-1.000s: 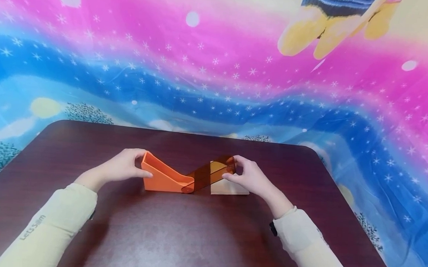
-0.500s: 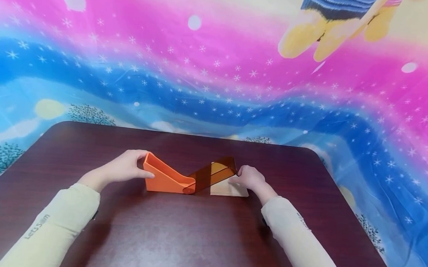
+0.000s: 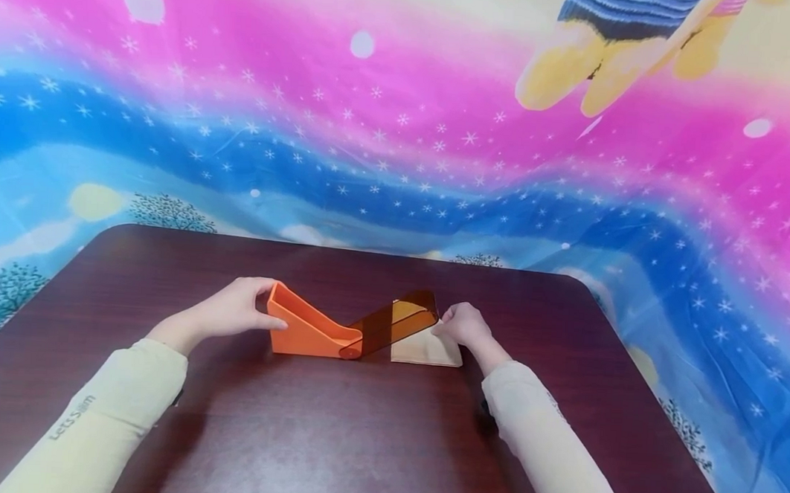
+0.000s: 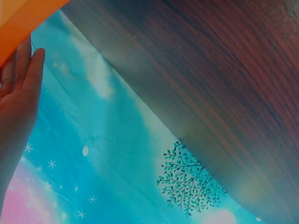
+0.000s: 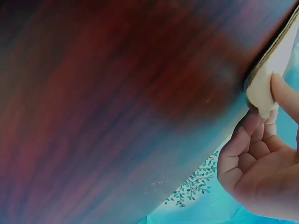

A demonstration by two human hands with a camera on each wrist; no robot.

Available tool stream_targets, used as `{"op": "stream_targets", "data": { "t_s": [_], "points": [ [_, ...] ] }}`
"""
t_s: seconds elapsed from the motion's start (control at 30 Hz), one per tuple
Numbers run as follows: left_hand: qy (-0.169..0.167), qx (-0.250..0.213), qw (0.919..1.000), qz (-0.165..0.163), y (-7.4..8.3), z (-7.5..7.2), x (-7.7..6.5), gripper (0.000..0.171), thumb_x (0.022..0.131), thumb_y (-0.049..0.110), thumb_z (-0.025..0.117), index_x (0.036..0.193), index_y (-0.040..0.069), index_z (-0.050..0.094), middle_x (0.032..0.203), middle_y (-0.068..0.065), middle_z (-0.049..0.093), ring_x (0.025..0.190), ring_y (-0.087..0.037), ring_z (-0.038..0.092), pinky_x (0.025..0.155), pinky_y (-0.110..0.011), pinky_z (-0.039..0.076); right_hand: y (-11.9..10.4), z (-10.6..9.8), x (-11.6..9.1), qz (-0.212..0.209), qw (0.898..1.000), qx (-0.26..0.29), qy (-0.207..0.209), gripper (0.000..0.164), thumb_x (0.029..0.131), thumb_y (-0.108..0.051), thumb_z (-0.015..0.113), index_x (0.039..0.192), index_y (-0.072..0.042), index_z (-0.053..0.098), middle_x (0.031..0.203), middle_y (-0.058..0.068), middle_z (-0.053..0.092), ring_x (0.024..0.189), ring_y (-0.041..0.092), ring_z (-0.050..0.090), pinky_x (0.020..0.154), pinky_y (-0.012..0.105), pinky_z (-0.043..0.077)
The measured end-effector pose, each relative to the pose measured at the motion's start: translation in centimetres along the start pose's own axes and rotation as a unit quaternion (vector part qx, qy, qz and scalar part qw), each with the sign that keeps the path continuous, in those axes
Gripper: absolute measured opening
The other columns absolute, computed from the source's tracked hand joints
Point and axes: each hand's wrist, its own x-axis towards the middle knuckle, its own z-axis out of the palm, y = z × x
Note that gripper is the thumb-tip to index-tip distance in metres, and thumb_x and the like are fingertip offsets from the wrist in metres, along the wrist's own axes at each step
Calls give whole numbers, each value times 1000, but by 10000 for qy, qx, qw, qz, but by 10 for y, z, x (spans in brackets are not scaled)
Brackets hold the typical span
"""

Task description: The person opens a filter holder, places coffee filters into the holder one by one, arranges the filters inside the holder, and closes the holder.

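Note:
An orange plastic box (image 3: pixel 310 333) with a hinged, see-through brown lid (image 3: pixel 380 325) stands on the table, its lid swung out to the right. My left hand (image 3: pixel 227 309) grips the box's tall left end, thumb on the near side; its straight fingers show under the orange wall (image 4: pixel 21 21) in the left wrist view. Partly beneath the lid lies a thin cream booklet-like pad (image 3: pixel 425 348). My right hand (image 3: pixel 466 328) pinches the pad's right edge. In the right wrist view the thumb lies on top of the layered pad (image 5: pixel 262 91), fingers below.
The dark wood table (image 3: pixel 305 435) has a rounded back edge. Behind and beside it hangs a patterned cloth (image 3: pixel 400 150) in pink and blue, with snowflakes and small trees.
My right hand has left the lid's raised end and come down onto the right edge of the cream pad. The lid stays swung out. My left hand keeps its hold on the box.

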Motion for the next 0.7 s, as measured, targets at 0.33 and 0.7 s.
{"op": "stream_targets", "data": {
  "t_s": [0.33,0.7],
  "points": [
    [35,-24,10000,-3,1,1,-2,38,76,22,76,108,7,61,98,-4,68,91,-19,60,89,-47,49,6,-6,0,141,9995,179,240,15,81,-19,70,79,-7,60,80,4,58,72,19,51,63,29,41],
    [-24,-386,9992,82,1,-2,-6,61,76,30,76,127,8,52,113,-10,64,100,-23,62,85,-40,53,13,-19,-5,-242,9987,286,349,21,85,-20,66,94,-2,70,104,13,66,82,22,58,70,33,47]
  ]
}}
